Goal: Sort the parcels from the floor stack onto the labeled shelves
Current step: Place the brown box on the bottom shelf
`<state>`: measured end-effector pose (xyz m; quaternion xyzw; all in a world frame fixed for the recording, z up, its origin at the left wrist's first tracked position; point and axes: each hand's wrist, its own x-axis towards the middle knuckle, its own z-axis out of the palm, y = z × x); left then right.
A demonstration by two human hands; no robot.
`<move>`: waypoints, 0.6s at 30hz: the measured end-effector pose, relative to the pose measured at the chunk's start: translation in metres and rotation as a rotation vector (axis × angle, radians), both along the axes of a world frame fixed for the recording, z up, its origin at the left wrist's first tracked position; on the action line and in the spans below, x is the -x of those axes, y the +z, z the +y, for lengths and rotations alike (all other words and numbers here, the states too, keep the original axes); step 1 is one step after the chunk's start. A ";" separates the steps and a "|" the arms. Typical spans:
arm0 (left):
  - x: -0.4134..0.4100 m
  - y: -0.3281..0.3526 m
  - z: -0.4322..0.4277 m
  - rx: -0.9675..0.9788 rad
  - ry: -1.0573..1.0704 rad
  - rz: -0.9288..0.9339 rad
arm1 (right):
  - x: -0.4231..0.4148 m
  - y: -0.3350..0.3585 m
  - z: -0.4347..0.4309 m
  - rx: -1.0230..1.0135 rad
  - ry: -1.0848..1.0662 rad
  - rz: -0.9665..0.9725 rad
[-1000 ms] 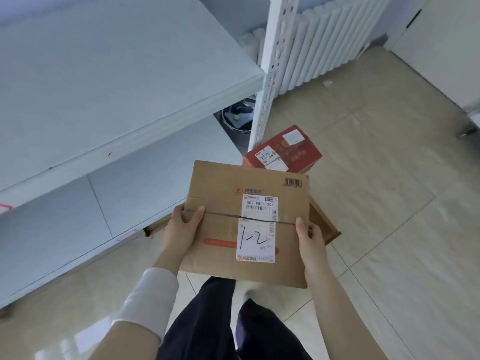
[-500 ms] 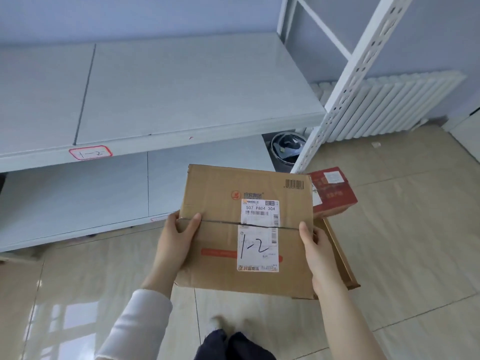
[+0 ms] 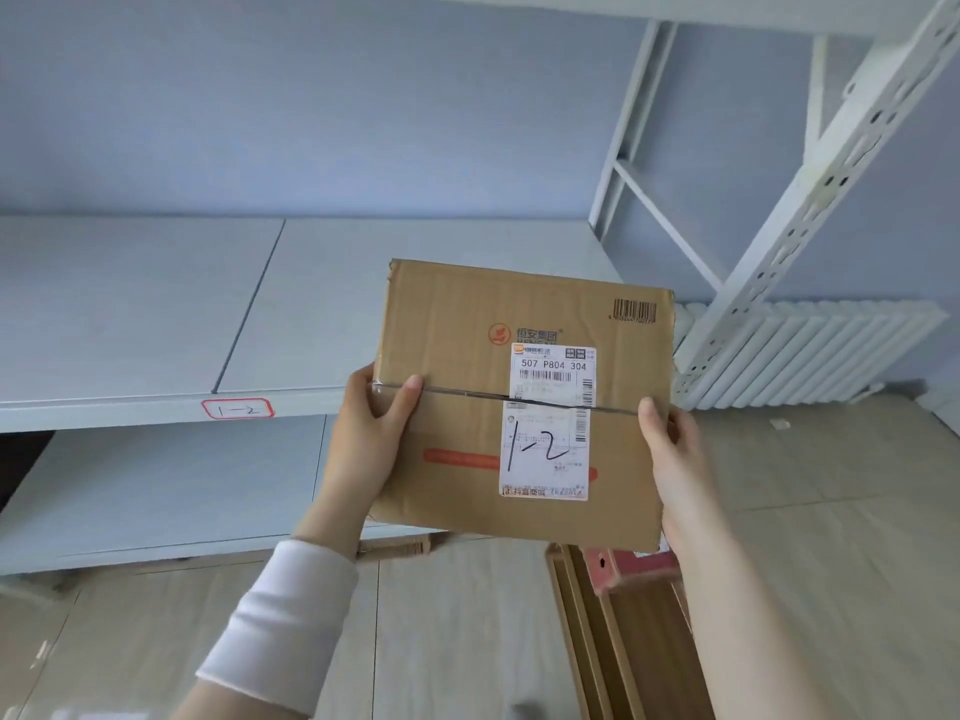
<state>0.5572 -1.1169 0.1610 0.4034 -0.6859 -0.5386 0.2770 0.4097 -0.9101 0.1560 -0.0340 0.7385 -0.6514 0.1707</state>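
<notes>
Cardboard parcel [image 3: 524,402] is gripped between the left hand [image 3: 371,439] and right hand [image 3: 675,459].

Head view, forward-down; close on shelf [image 3: 156,324]

The pale grey shelf board marked "1-2" [image 3: 156,314] is bare across its whole visible surface, with open space above it up to the next board. The white perforated steel upright [image 3: 810,189] and its diagonal brace [image 3: 670,231] close off the right end. The brown cardboard parcel [image 3: 457,407] hangs in front of the board's right portion, clear of the upright.
</notes>
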 end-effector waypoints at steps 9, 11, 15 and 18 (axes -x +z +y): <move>0.111 0.011 -0.030 0.132 0.082 0.075 | 0.135 0.014 -0.033 -0.096 0.219 0.296; 0.128 0.008 -0.035 0.154 0.091 0.092 | 0.160 0.013 -0.039 -0.124 0.267 0.324; 0.159 -0.004 -0.042 0.177 0.076 0.130 | 0.194 0.003 -0.051 -0.097 0.323 0.316; 0.174 -0.021 -0.048 0.174 0.041 0.127 | 0.210 -0.016 -0.058 -0.059 0.339 0.288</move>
